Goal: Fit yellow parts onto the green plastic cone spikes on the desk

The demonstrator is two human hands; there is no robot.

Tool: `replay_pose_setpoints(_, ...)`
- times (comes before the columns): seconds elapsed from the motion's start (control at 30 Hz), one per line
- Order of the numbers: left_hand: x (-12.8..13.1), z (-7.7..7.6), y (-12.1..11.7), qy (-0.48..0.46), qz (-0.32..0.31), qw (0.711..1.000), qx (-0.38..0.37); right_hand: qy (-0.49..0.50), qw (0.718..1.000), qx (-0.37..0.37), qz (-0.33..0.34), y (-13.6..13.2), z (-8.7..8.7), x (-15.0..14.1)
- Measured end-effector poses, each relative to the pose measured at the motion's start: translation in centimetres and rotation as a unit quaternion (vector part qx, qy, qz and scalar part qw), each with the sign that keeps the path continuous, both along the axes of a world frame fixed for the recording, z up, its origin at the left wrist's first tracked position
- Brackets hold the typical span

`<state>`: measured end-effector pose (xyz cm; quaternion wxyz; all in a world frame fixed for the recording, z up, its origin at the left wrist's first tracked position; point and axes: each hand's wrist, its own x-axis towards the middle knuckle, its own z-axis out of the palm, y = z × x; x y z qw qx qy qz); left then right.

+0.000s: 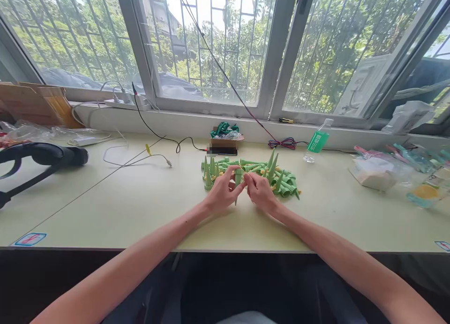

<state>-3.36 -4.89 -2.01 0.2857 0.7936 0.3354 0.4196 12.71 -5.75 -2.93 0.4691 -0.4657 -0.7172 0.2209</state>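
My left hand (224,187) is closed around a green cone-shaped plastic piece (238,175), its thin tip pointing down toward the table. Close beside it, my right hand (259,189) is pinched shut near the wide upper end of that piece. Whatever sits between the right fingertips is hidden or too small to name. Behind and around both hands lies a pile of similar green cones (288,185), mixed with small yellow-orange bits. Several cones stand upright, such as the standing cone (208,179) left of my hands; others lie on their sides.
A small open box (225,143) with green wrapping stands behind the pile, next to a black device (227,150). A water bottle (318,141) stands right of it. Cables (140,160) and a black headset (42,160) lie left. Plastic bags (378,171) lie right, on the pale table (116,211).
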Motion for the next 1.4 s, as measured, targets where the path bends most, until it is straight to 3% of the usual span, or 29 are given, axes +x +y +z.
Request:
replay_pose_setpoints(0.7,-0.04,-0.2,0.09,0.024,0.004,0.999,0.037,0.002,1.0,-0.005,-0.01,0.07,0.03,-0.14)
replay_pose_setpoints(0.9,0.03,-0.04,0.04,0.003,-0.003,1.0,0.012,0.003,1.0,-0.008,-0.007,0.09,0.05,-0.14)
replay_pose_setpoints(1.17,-0.07,0.26,-0.06,-0.028,-0.03,0.996,-0.081,0.005,1.0,-0.01,-0.01,-0.09,0.25,-0.13)
replay_pose_setpoints(1.4,-0.04,0.2,-0.16,-0.028,-0.026,0.996,-0.077,-0.007,1.0,-0.004,-0.024,0.01,0.03,-0.03)
